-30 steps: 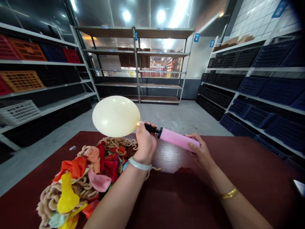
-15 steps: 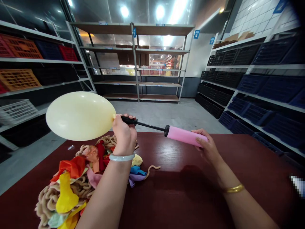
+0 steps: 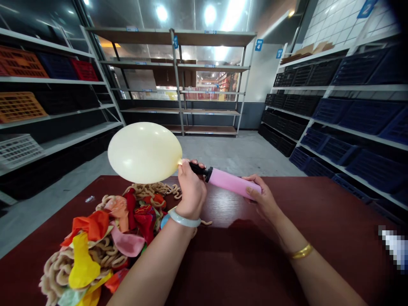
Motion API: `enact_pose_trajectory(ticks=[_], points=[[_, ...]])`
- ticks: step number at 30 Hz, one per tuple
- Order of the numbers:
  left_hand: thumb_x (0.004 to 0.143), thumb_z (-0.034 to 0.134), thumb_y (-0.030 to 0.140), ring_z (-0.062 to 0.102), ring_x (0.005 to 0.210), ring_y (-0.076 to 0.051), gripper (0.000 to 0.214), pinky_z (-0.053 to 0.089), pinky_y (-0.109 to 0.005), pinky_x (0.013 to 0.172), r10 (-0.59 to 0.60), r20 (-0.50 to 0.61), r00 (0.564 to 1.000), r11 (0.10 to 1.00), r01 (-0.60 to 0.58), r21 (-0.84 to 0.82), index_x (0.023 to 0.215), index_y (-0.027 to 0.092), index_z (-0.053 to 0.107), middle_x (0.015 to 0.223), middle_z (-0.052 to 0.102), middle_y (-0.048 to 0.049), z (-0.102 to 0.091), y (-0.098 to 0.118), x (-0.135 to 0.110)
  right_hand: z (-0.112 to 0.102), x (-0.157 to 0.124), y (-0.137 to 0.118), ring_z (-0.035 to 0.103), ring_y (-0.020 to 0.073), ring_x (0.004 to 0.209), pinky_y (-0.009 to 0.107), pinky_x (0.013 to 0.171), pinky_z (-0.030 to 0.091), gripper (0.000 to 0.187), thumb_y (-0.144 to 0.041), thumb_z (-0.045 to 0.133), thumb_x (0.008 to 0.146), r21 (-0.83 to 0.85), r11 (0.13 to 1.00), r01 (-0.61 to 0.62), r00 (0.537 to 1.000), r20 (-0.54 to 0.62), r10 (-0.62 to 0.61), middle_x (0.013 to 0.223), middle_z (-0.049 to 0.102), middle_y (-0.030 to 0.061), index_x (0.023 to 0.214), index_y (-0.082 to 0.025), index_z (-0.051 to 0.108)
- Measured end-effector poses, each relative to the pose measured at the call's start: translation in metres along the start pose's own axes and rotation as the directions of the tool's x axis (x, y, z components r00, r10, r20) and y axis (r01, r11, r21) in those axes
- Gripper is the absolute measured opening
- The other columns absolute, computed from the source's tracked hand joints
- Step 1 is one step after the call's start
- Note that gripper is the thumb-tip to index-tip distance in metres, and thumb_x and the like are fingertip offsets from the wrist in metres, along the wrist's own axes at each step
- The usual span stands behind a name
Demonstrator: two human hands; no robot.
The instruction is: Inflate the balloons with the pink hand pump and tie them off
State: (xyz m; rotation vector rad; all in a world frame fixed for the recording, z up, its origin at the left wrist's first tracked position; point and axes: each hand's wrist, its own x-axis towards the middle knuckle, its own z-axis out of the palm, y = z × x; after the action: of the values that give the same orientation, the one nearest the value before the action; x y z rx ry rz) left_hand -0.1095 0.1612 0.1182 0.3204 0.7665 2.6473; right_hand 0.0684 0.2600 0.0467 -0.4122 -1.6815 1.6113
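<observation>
An inflated pale yellow balloon points left above the table, its neck on the nozzle end of a pink hand pump. My left hand is closed around the balloon's neck and the pump's black handle. Around the pink barrel's far end my right hand is wrapped. Handle and barrel sit close together, with hardly any rod showing. Below and left lies a pile of limp balloons, among them a yellow balloon, an orange balloon and a pink balloon, mixed with tan, twisted long balloons.
The dark red table spreads beneath my hands. Metal shelving stands across the floor. Racks with dark blue crates line the right side; orange crates and a white crate sit on the left.
My left hand and the inflated balloon have moved right, toward the pump barrel. The black rod has slid into the barrel. My right hand has shifted slightly left.
</observation>
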Motion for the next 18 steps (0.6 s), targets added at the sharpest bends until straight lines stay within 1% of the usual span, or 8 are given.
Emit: enact_pose_trajectory(ticks=[2,3,5,6,8,10,14,18], points=[[0.085,0.059,0.034,0.052,0.055,-0.009,0.020,0.045,-0.025,0.059,-0.015,-0.004,1.000,1.000,0.015,0.012,0.080,0.021,0.044,0.068,0.049,0.0042,-0.002,0.000,0.002,0.001,0.000,-0.004,0.055,0.0138,0.067,0.025,0.055,0.044,0.037,-0.046,0.071,0.079,-0.209,0.978,0.008,0.996,0.094,0.012,0.096,0.062,0.0034,0.104,-0.023,0.058],[0.086,0.058,0.034,0.052,0.054,-0.009,0.020,0.045,-0.024,0.058,-0.018,0.004,1.000,0.999,0.018,0.028,0.080,0.021,0.044,0.068,0.049,0.0041,-0.002,-0.001,0.001,0.003,-0.001,-0.007,0.059,0.0174,0.075,0.029,0.063,0.047,0.039,-0.046,0.073,0.078,-0.332,0.943,0.035,0.988,0.152,0.017,0.097,0.064,0.0045,0.106,-0.023,0.059],[0.087,0.057,0.036,0.051,0.052,-0.009,0.020,0.045,-0.024,0.055,-0.016,0.041,0.999,0.997,0.012,0.078,0.080,0.021,0.045,0.067,0.050,0.0037,-0.003,-0.005,-0.002,0.009,-0.003,-0.012,0.062,0.0252,0.093,0.037,0.079,0.049,0.050,-0.046,0.075,0.076,-0.523,0.844,0.114,0.965,0.260,0.031,0.109,0.066,0.0077,0.118,-0.024,0.059],[0.088,0.057,0.037,0.051,0.051,-0.009,0.021,0.045,-0.024,0.054,-0.008,0.063,0.998,0.995,0.001,0.104,0.080,0.021,0.045,0.067,0.050,0.0035,-0.004,-0.007,-0.004,0.012,-0.004,-0.014,0.062,0.0282,0.102,0.040,0.085,0.047,0.057,-0.046,0.074,0.077,-0.575,0.806,0.141,0.953,0.300,0.047,0.119,0.065,0.0089,0.127,-0.025,0.056],[0.088,0.057,0.040,0.052,0.050,-0.009,0.024,0.045,-0.023,0.054,0.009,0.095,0.995,0.988,-0.024,0.153,0.079,0.021,0.045,0.068,0.051,0.0029,-0.005,-0.009,-0.006,0.020,-0.008,-0.017,0.060,0.0317,0.112,0.044,0.091,0.045,0.068,-0.047,0.070,0.082,-0.607,0.780,0.155,0.932,0.352,0.089,0.133,0.060,0.0095,0.142,-0.029,0.044],[0.089,0.056,0.042,0.053,0.050,-0.009,0.025,0.045,-0.023,0.052,0.035,0.096,0.995,0.977,-0.055,0.205,0.080,0.021,0.046,0.069,0.053,0.0024,-0.007,-0.007,-0.005,0.028,-0.011,-0.018,0.061,0.0328,0.112,0.044,0.089,0.046,0.069,-0.049,0.065,0.086,-0.615,0.778,0.129,0.921,0.366,0.136,0.133,0.061,0.0094,0.147,-0.031,0.039],[0.089,0.053,0.042,0.056,0.049,-0.010,0.023,0.041,-0.020,0.045,0.055,0.065,0.996,0.940,-0.074,0.332,0.082,0.021,0.048,0.072,0.059,0.0007,-0.011,0.001,0.005,0.037,-0.016,-0.015,0.064,0.0334,0.101,0.044,0.082,0.048,0.071,-0.051,0.065,0.084,-0.656,0.749,0.092,0.929,0.327,0.172,0.122,0.066,0.0110,0.146,-0.029,0.041],[0.087,0.053,0.044,0.061,0.051,-0.014,0.025,0.044,-0.022,0.046,-0.025,0.063,0.998,0.933,0.000,0.361,0.083,0.020,0.049,0.072,0.064,-0.0018,-0.014,0.004,0.013,0.038,-0.016,-0.015,0.065,0.0295,0.090,0.040,0.075,0.049,0.069,-0.050,0.066,0.084,-0.642,0.763,0.073,0.941,0.297,0.160,0.111,0.069,0.0109,0.145,-0.027,0.044]])
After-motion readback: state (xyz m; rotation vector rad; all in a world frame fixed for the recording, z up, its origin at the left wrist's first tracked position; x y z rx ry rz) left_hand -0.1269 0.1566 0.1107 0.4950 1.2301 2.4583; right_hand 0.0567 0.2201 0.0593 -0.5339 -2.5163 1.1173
